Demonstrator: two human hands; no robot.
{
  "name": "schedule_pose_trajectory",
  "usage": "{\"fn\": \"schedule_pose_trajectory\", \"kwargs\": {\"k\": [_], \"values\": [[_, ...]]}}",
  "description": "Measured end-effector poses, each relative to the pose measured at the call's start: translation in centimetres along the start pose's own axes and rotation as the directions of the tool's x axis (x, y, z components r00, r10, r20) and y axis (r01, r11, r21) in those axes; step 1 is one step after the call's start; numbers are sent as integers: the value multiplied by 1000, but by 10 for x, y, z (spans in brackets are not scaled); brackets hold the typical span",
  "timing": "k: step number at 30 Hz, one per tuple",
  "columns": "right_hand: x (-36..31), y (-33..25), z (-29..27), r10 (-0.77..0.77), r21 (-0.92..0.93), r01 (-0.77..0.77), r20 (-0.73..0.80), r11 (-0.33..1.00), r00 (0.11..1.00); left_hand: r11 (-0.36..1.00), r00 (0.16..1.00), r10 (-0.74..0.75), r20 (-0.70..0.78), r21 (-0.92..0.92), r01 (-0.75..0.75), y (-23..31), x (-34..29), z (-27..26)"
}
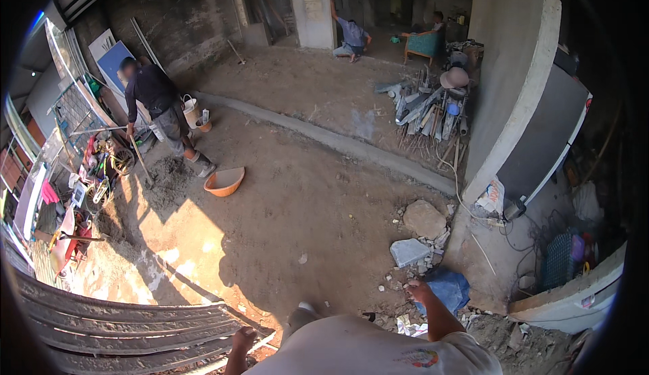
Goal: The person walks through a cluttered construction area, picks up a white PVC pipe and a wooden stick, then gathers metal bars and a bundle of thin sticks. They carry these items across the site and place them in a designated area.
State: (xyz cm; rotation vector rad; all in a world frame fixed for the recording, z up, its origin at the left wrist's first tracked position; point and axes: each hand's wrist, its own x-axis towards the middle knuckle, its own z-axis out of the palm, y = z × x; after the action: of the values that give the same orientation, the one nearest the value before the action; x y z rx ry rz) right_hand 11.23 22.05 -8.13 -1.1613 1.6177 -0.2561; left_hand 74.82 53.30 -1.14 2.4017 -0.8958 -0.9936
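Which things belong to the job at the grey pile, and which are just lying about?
Probably the job: long-handled tool in co-worker's hand; grey pile; orange basin.
Probably lying about: blue sheet near wearer's right hand; stone; pale block.

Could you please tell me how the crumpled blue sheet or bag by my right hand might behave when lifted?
The blue sheet or bag would probably be floppy, given its creases and folds. It may be light for its size if it is only thin material, though any contents are hidden. It could snag if dragged, with rubble nearby.
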Motion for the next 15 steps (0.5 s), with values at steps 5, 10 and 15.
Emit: {"fn": "schedule_pose_trajectory", "kwargs": {"k": [5, 10, 15], "values": [[14, -32, 35, 233, 59, -236, 57, 970, 971, 997, 996, -76, 51, 1, 76, 1, 116, -18], [39, -78, 64, 274, -53, -272, 31, 961, 961, 995, 993, -88, 78, 49, 85, 67, 219, -53], [75, -165, 88, 73, -82, -83, -120, 993, 990, 995, 978, -98, 183, 22, 96, 156, 325, -115]]}}
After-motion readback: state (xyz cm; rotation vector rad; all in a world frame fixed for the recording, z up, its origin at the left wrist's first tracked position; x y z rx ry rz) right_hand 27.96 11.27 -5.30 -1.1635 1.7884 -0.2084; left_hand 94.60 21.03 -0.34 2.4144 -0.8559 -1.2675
